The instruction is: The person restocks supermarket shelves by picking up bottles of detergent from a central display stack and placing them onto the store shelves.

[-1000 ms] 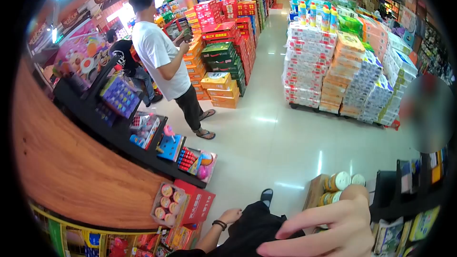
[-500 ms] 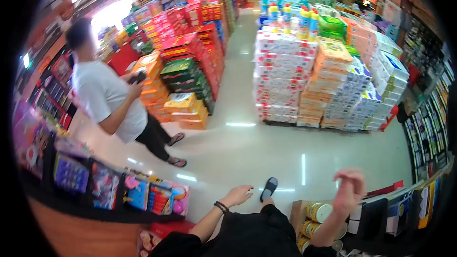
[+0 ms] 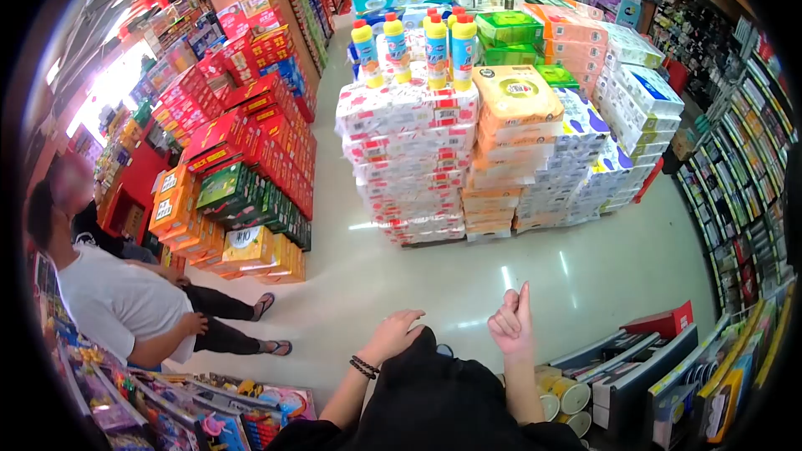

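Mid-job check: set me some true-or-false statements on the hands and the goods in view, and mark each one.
1. The left hand has a dark beaded bracelet at its wrist. True.
2. The right hand is touching the white-and-red packs. False: there is a gap between them.
3. Red-capped bottles stand on top of the white-and-red packs. True.
4. The left hand grips a bottle. False: it is well away from the bottles.
5. The person in the white shirt is at the picture's left. True.
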`<state>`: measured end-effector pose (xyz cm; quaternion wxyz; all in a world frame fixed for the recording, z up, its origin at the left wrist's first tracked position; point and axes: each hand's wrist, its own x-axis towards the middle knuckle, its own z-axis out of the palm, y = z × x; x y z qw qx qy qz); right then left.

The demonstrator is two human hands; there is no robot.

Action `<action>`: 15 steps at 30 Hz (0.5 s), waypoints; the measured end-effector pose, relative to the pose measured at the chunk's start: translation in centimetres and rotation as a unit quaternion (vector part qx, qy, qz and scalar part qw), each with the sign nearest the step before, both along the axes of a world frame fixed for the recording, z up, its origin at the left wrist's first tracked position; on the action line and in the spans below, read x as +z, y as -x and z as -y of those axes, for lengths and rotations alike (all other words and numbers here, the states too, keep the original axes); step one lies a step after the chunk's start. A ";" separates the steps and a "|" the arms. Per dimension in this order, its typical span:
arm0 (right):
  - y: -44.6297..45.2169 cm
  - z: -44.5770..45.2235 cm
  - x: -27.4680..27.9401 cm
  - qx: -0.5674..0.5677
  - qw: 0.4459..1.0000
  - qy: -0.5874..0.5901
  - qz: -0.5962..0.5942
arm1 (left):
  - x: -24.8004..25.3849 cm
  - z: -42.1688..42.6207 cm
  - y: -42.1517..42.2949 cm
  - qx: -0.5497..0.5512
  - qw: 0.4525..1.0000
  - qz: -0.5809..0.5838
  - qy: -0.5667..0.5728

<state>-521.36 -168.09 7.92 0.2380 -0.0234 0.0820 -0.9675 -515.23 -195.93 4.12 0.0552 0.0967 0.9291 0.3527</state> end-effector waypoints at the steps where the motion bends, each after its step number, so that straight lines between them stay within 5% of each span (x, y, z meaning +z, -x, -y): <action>1: 1.9 0.2 -0.6 0.015 0.999 0.008 -0.038 | 0.0 0.2 2.2 -0.009 1.000 -0.010 -0.011; 3: 6.1 1.2 -1.0 0.044 0.992 0.024 -0.115 | 0.1 1.0 7.0 -0.011 0.999 -0.033 -0.022; 9: 18.2 5.2 -0.1 0.039 0.998 -0.045 0.029 | 0.8 5.1 22.9 0.041 0.991 -0.101 -0.073; 15: 29.6 9.1 2.5 -0.013 0.941 -0.338 -0.031 | 5.7 7.2 35.9 0.099 0.967 -0.175 -0.155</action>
